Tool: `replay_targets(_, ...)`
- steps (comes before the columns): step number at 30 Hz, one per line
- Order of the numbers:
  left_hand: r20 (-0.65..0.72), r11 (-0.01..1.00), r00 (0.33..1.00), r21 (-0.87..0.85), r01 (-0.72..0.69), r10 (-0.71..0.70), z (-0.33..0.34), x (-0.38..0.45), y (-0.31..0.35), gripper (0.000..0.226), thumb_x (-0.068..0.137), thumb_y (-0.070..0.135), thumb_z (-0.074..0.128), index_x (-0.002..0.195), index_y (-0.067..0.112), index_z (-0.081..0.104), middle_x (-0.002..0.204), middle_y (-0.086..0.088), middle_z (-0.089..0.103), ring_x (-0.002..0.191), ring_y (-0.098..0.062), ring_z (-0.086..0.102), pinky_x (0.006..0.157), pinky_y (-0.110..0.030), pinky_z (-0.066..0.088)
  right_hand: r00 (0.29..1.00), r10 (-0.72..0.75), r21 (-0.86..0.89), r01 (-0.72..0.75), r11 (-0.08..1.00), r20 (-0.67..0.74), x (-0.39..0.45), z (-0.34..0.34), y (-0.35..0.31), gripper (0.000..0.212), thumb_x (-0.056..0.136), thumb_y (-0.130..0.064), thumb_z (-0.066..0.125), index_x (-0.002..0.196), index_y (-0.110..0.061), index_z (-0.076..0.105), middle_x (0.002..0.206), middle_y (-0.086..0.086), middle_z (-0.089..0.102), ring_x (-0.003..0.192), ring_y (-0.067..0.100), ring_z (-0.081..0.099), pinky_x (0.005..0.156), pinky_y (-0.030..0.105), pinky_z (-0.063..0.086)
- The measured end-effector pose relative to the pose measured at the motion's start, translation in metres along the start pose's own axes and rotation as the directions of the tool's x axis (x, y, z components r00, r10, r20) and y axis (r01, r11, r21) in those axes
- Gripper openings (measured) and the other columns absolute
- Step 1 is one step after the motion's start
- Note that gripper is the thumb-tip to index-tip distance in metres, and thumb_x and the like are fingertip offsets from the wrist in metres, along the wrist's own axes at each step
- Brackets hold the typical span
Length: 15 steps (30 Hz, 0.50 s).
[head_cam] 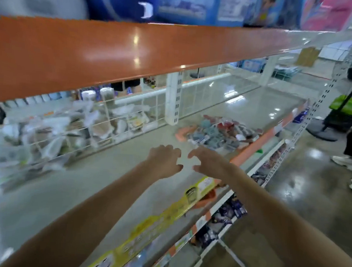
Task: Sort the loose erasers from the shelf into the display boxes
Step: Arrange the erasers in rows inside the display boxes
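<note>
Both arms reach in from the bottom of the frame over the pale shelf (97, 169). The left hand (165, 160) and right hand (205, 161) meet near the middle of the picture, fingers loosely curled toward each other with a small gap between them; neither seems to hold anything, though blur makes this hard to confirm. Just beyond the hands, right of center, a heap of loose erasers (217, 132) lies on the shelf, its single pieces too smeared to tell apart. At left, a white wire rack (117, 119) holds blurred clear bags. A wide orange beam (93, 56) crosses the upper frame, hiding what is behind it. Yellow labels (164, 222) line the shelf's front edge. Legs and shoes (346, 160) are cut off at the right edge.
</note>
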<state>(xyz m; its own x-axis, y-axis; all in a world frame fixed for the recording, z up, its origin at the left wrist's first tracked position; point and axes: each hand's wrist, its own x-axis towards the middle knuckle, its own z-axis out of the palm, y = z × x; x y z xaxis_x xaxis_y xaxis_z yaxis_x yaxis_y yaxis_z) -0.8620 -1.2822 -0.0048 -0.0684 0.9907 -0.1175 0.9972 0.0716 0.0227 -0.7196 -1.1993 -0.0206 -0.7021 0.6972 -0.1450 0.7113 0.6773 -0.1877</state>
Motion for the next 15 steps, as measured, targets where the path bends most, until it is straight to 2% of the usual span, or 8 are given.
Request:
replay_targets(2, 0.030, 1.000, 0.999, -0.004, 0.017, -0.016, 0.006, 0.035, 0.017, 0.046, 0.092, 0.043, 0.048, 0.133, 0.022, 0.044, 0.132, -0.004, 0.047, 0.120, -0.025, 0.046, 0.093, -0.034, 0.039, 1.000, 0.009, 0.008, -0.009, 1.000, -0.016, 0.010, -0.006, 0.039, 0.040, 0.093, -0.018, 0.053, 0.132, -0.016, 0.047, 0.143, 0.006, 0.039, 0.127, 0.022, 0.043, 0.096, 0.027, 0.035)
replay_targets(4, 0.032, 0.999, 0.999, 0.002, 0.043, -0.043, 0.009, 0.065, 0.026, 0.042, 0.093, 0.041, 0.048, 0.130, 0.022, 0.047, 0.130, -0.003, 0.048, 0.119, -0.025, 0.048, 0.091, -0.033, 0.040, 0.999, 0.012, -0.004, -0.012, 1.000, -0.039, 0.021, -0.012, 0.070, 0.038, 0.093, -0.012, 0.050, 0.131, -0.010, 0.048, 0.137, 0.007, 0.047, 0.120, 0.023, 0.049, 0.080, 0.021, 0.035)
replay_targets(5, 0.018, 0.998, 0.998, 0.007, 0.059, -0.059, 0.010, 0.077, 0.028, 0.041, 0.093, 0.040, 0.049, 0.129, 0.021, 0.049, 0.129, -0.003, 0.050, 0.118, -0.024, 0.049, 0.091, -0.032, 0.041, 0.998, 0.022, -0.016, -0.023, 1.000, -0.055, 0.027, -0.015, 0.082, 0.038, 0.093, -0.011, 0.048, 0.131, -0.009, 0.048, 0.134, 0.007, 0.049, 0.118, 0.024, 0.051, 0.080, 0.021, 0.037)
replay_targets(7, -0.020, 0.994, 0.994, 0.003, 0.108, -0.108, 0.008, 0.097, 0.027, 0.039, 0.093, 0.037, 0.050, 0.129, 0.022, 0.049, 0.128, -0.002, 0.052, 0.116, -0.023, 0.051, 0.091, -0.034, 0.043, 0.992, 0.029, -0.004, -0.030, 1.000, -0.126, 0.040, -0.018, 0.104, 0.039, 0.091, -0.010, 0.049, 0.130, -0.010, 0.050, 0.132, 0.009, 0.051, 0.118, 0.025, 0.051, 0.090, 0.032, 0.044)
replay_targets(9, -0.053, 0.988, 0.986, -0.004, 0.156, -0.156, 0.008, 0.113, 0.022, 0.043, 0.092, 0.031, 0.051, 0.134, 0.025, 0.044, 0.127, -0.003, 0.053, 0.113, -0.024, 0.054, 0.087, -0.035, 0.045, 0.976, 0.019, 0.053, -0.008, 0.999, -0.218, 0.056, -0.019, 0.121, 0.037, 0.088, -0.010, 0.051, 0.125, -0.013, 0.054, 0.130, 0.008, 0.051, 0.120, 0.025, 0.048, 0.095, 0.038, 0.043)
replay_targets(12, -0.075, 0.976, 0.973, -0.011, 0.217, -0.217, 0.014, 0.133, 0.008, 0.044, 0.091, 0.020, 0.051, 0.134, 0.028, 0.044, 0.123, -0.004, 0.052, 0.111, -0.024, 0.053, 0.083, -0.033, 0.044, 0.957, 0.007, 0.078, 0.016, 0.997, -0.290, 0.076, -0.019, 0.138, 0.036, 0.089, -0.011, 0.052, 0.124, -0.015, 0.054, 0.135, 0.004, 0.045, 0.120, 0.024, 0.047, 0.096, 0.039, 0.042)
replay_targets(15, -0.095, 0.974, 0.969, -0.020, 0.227, -0.228, 0.023, 0.145, -0.006, 0.049, 0.089, 0.006, 0.045, 0.132, 0.029, 0.046, 0.125, -0.002, 0.051, 0.111, -0.022, 0.052, 0.083, -0.034, 0.047, 0.955, -0.036, 0.062, 0.056, 0.996, -0.293, 0.090, -0.016, 0.151, 0.041, 0.087, -0.013, 0.055, 0.128, -0.014, 0.051, 0.138, 0.003, 0.043, 0.122, 0.025, 0.047, 0.096, 0.040, 0.042)
